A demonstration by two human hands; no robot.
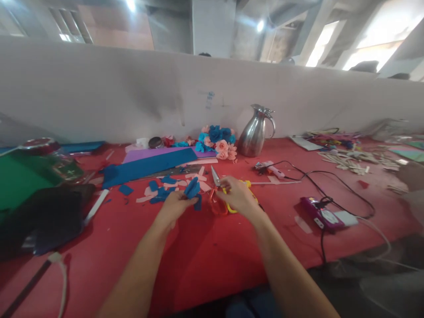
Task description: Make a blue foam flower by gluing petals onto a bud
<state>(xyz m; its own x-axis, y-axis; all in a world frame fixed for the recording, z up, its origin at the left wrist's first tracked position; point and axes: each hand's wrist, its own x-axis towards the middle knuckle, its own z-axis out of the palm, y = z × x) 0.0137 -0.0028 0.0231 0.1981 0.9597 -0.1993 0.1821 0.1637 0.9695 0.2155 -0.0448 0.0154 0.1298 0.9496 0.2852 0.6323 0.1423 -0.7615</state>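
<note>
On the left, a long blue paper strip (149,167) lies flat on the red worktop (205,265), and small blue and pink cut-paper pieces (162,195) sit loose; these appear unassembled, while the blue and pink paper-flower bunch (220,143) behind looks formed. The left hand's (175,205) grip is pinched on a folded blue paper piece (192,187), projecting beyond its fingertips. Metal-bladed, orange-handled scissors (215,176) lie at the right hand's (237,196) fingertips; whether that grip is closed on them, I cannot tell.

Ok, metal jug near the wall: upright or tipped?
Upright. The metal jug stands with its wide base on the red table, narrow neck on top.
</note>
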